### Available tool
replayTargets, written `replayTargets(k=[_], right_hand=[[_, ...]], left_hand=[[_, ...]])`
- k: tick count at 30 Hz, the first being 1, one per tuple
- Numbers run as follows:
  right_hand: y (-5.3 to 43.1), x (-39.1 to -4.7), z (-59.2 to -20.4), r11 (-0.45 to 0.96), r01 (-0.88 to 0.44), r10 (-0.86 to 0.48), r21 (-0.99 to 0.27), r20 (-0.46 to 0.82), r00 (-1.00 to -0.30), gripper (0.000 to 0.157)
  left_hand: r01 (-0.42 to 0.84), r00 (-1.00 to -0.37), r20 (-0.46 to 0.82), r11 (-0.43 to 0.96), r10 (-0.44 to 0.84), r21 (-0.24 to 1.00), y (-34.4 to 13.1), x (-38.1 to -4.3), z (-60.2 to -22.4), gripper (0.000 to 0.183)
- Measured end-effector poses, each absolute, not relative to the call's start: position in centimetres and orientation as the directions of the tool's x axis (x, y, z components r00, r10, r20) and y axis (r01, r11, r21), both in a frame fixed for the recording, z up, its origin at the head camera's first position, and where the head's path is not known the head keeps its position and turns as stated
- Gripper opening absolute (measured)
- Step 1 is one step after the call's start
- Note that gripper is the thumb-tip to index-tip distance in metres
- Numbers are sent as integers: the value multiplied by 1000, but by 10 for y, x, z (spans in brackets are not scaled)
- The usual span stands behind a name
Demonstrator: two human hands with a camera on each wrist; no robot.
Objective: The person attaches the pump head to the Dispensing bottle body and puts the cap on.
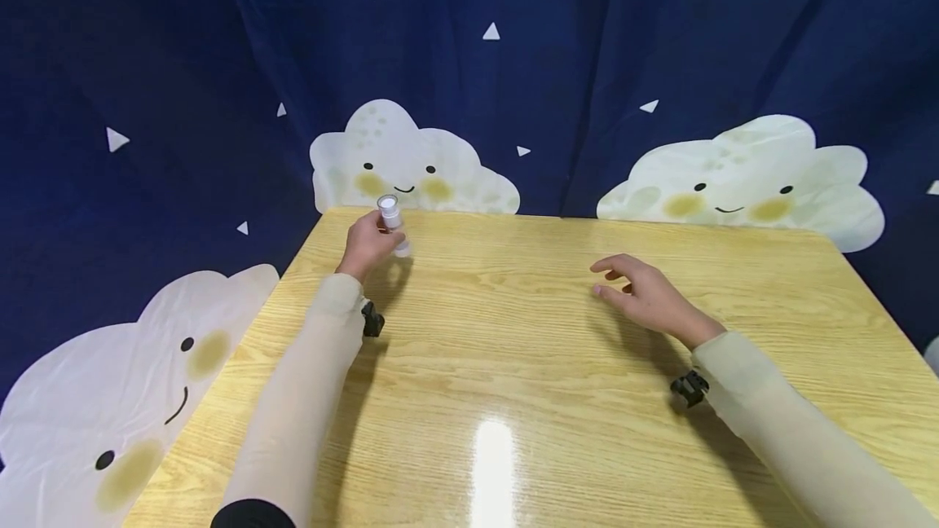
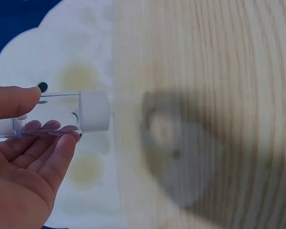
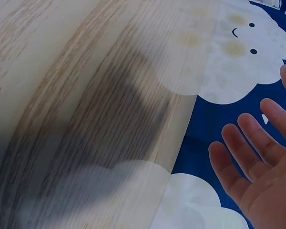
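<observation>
My left hand (image 1: 369, 244) holds a small clear cylindrical bottle (image 1: 392, 219) near the table's far left corner. Thumb and fingers grip it from either side in the left wrist view. The bottle's wall is see-through, and a white band (image 2: 94, 111) covers the end pointing at the table. Its other end is partly hidden by the thumb. A gap separates the bottle from its shadow on the wood, so it appears held off the surface. To the right, my right hand (image 1: 645, 293) hovers over the table with relaxed, spread fingers (image 3: 250, 155) and nothing in them.
The light wooden table (image 1: 513, 316) spans the space beneath both hands. Behind its far edge hangs a dark blue curtain (image 1: 455, 39) with white triangles and smiling clouds. Another cloud (image 1: 147, 398) borders the left edge. A bright light reflection lies on the near wood.
</observation>
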State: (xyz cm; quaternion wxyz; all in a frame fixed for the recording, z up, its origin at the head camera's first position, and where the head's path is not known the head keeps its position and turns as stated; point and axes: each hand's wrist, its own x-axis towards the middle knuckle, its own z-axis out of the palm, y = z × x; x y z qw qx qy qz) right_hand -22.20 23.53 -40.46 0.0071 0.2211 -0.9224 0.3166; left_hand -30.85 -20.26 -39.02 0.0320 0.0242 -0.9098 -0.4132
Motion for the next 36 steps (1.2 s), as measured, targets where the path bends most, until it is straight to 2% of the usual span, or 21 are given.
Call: replayTargets(k=[11, 25, 30, 33, 36], right_hand=[[233, -222, -404, 703, -434, -432, -563, 146, -890, 39], [238, -217, -408, 710, -420, -427, -565, 128, -895, 39], [239, -217, -410, 716, -411, -419, -565, 123, -899, 39], [242, -216, -410, 716, -404, -415, -569, 118, -902, 39], [246, -214, -410, 730, -397, -403, -556, 119, -907, 41]], left_hand=[[-115, -992, -45, 664, -122, 739, -218, -312, -410, 42], [-154, -985, -72, 627, -155, 764, -219, -306, -419, 47], [-144, -987, -69, 622, -143, 770, -220, -307, -421, 50], [-137, -988, -61, 623, -142, 770, -219, -302, -420, 59], [-107, -983, 21, 667, -181, 737, -214, -288, -418, 68]])
